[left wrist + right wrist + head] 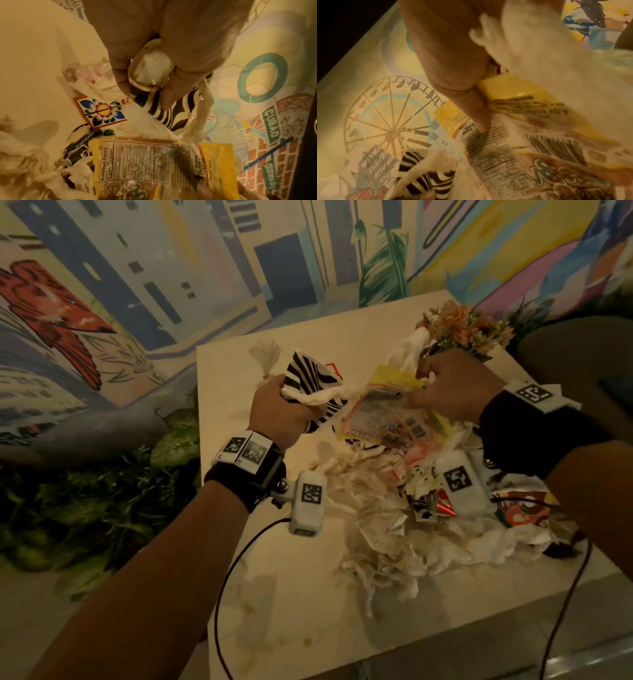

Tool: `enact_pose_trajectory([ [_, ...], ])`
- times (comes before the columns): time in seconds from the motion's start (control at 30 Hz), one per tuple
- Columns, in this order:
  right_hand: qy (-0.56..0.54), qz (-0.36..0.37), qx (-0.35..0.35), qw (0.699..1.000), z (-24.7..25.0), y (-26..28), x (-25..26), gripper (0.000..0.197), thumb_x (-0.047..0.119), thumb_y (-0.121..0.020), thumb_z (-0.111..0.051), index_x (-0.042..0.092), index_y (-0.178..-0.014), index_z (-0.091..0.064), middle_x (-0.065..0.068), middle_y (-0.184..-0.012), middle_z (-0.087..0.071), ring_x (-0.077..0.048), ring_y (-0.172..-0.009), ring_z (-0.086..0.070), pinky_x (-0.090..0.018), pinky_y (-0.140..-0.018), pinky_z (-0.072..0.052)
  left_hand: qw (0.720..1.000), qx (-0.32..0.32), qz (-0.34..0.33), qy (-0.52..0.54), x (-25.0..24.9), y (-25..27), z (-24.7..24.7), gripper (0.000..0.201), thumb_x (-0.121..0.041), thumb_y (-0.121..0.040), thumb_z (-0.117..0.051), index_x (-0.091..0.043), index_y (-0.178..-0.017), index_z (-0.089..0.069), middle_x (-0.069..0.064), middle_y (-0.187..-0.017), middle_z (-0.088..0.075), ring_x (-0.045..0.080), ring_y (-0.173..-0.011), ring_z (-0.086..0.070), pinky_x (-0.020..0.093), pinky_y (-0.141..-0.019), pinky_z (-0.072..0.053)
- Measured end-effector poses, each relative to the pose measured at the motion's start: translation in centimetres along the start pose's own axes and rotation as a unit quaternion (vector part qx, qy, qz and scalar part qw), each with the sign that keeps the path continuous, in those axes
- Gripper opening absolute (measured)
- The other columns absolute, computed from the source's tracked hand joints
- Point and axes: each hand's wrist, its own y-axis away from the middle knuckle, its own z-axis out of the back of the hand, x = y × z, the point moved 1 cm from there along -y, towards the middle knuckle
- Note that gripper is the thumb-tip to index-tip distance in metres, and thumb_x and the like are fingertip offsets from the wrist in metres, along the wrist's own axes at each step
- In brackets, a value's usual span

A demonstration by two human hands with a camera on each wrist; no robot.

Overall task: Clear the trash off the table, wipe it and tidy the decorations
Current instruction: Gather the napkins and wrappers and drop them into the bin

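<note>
Left hand (274,412) clutches zebra-striped wrapper (315,378) with crumpled tissue above table (239,364); right hand (455,385) pinches yellow snack packet (383,405) and tissue over mid-table trash heap (394,529). Advice: consolidate handfuls, lift clear (flowers (469,330) just behind), avoid dragging stained tissues.

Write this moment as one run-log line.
left hand: grips striped paper | right hand: pinches yellow wrapper | table: napkins remain

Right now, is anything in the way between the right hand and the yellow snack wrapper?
No. The right hand already pinches the yellow snack wrapper, along with a white tissue bunched in the same hand. The left hand holds a striped paper just beside it.
</note>
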Motion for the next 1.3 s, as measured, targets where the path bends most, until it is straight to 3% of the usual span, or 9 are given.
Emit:
enact_pose_trajectory([
  [0.13,-0.011,0.010,-0.020,1.000,0.9,0.3,1.1,0.053,0.028,-0.080,-0.073,0.000,-0.121,-0.057,-0.014,-0.136,-0.051,-0.029,-0.122,-0.048,-0.031,-0.090,-0.037,0.999,0.003,0.009,0.043,-0.5,0.6,0.3,0.033,0.005,-0.071,-0.074,-0.023,-0.084,-0.064,0.002,-0.089,-0.070,0.026,-0.090,-0.068,0.048,-0.081,-0.056],
  [0.3,-0.011,0.007,-0.005,1.000,0.5,0.1,1.9,0.053,0.025,-0.079,-0.075,0.002,-0.123,-0.057,-0.012,-0.134,-0.052,-0.028,-0.119,-0.050,-0.026,-0.083,-0.034,0.998,-0.001,0.006,0.062,-1.4,0.8,1.1,0.032,0.006,-0.071,-0.075,-0.018,-0.086,-0.061,0.000,-0.086,-0.068,0.018,-0.083,-0.066,0.031,-0.070,-0.056],
  [0.4,-0.002,0.031,0.010,0.999,-0.4,0.0,2.5,0.038,0.020,-0.076,-0.076,0.007,-0.109,-0.063,-0.006,-0.106,-0.059,-0.023,-0.093,-0.052,-0.027,-0.073,-0.034,0.999,-0.010,-0.003,0.035,-1.5,0.8,1.6,0.031,0.002,-0.071,-0.077,-0.018,-0.087,-0.061,-0.002,-0.086,-0.067,0.020,-0.085,-0.065,0.035,-0.074,-0.056],
  [0.53,0.008,0.073,-0.018,0.997,0.2,0.2,4.0,0.021,0.013,-0.077,-0.072,0.009,-0.079,-0.051,0.004,-0.062,-0.038,-0.018,-0.057,-0.037,-0.028,-0.049,-0.026,0.996,-0.037,0.008,0.075,-1.9,0.7,2.9,0.029,-0.002,-0.066,-0.080,-0.010,-0.088,-0.062,0.019,-0.096,-0.069,0.035,-0.093,-0.067,0.050,-0.079,-0.057],
  [0.67,-0.013,0.113,-0.084,0.990,2.1,0.3,5.5,0.021,0.008,-0.075,-0.070,0.006,-0.072,-0.049,-0.006,-0.063,-0.039,-0.017,-0.057,-0.033,-0.028,-0.049,-0.022,0.993,-0.036,0.000,0.115,-2.8,0.8,4.6,0.058,-0.013,-0.057,-0.078,0.006,-0.108,-0.059,0.027,-0.103,-0.066,0.038,-0.093,-0.067,0.053,-0.076,-0.058],
  [0.93,0.000,0.160,-0.122,0.979,4.3,0.7,8.0,0.021,0.004,-0.076,-0.069,-0.012,-0.082,-0.057,0.000,-0.053,-0.026,-0.012,-0.048,-0.021,-0.028,-0.046,-0.021,0.987,-0.067,0.022,0.147,-2.9,1.7,8.3,0.052,0.003,-0.069,-0.075,0.003,-0.119,-0.058,0.019,-0.110,-0.068,0.034,-0.099,-0.068,0.053,-0.083,-0.056],
  [1.1,-0.019,0.180,-0.120,0.976,3.7,0.8,9.5,0.027,0.007,-0.076,-0.071,-0.014,-0.087,-0.057,-0.005,-0.056,-0.034,-0.014,-0.050,-0.026,-0.026,-0.048,-0.026,0.989,-0.086,0.013,0.120,-2.5,2.6,11.8,0.034,0.008,-0.081,-0.063,0.013,-0.114,-0.056,0.010,-0.089,-0.070,0.013,-0.078,-0.072,0.028,-0.064,-0.058],
  [1.2,-0.036,0.190,-0.097,0.976,2.3,0.5,10.7,0.030,0.007,-0.074,-0.073,-0.015,-0.085,-0.055,-0.009,-0.062,-0.035,-0.016,-0.054,-0.027,-0.028,-0.054,-0.025,0.989,-0.086,0.013,0.117,-1.3,3.6,14.4,0.039,0.001,-0.077,-0.068,0.003,-0.115,-0.060,0.019,-0.106,-0.069,0.032,-0.099,-0.068,0.054,-0.087,-0.054],
  [1.3,-0.030,0.199,-0.081,0.976,0.2,0.4,12.4,0.028,0.008,-0.073,-0.074,-0.012,-0.080,-0.055,-0.009,-0.060,-0.035,-0.010,-0.046,-0.029,-0.025,-0.045,-0.025,0.985,-0.124,0.021,0.115,0.5,4.9,17.5,0.045,0.000,-0.074,-0.070,-0.001,-0.118,-0.059,0.018,-0.113,-0.067,0.031,-0.103,-0.066,0.052,-0.092,-0.051],
])
